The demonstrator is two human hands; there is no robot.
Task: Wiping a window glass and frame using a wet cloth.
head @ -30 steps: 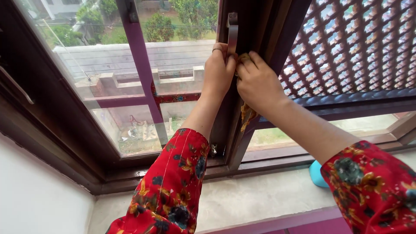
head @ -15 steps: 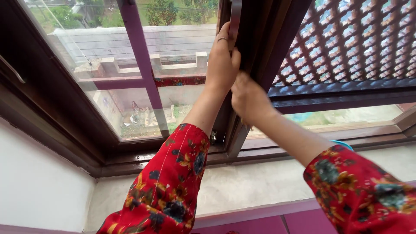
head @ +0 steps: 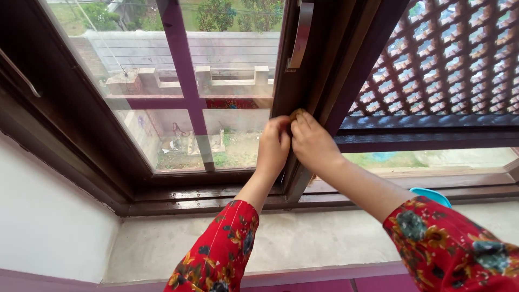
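My left hand (head: pixel 273 147) and my right hand (head: pixel 312 143) press side by side against the dark brown upright of the window frame (head: pixel 294 92), about halfway down it. A small yellowish cloth (head: pixel 295 113) peeks out above the fingers of both hands; most of it is hidden under them. A curved metal handle (head: pixel 300 38) is fixed on the upright above my hands. Both arms wear red flowered sleeves.
A glass pane (head: pixel 227 54) with a purple bar (head: pixel 186 81) lies to the left, a brown lattice grille (head: pixel 448 54) to the right. A pale stone sill (head: pixel 303 243) runs below. A light blue object (head: pixel 430 196) sits on the sill behind my right arm.
Both hands slid down the upright from beside the handle to its middle. My left hand let go of the handle and joined the right on the cloth.
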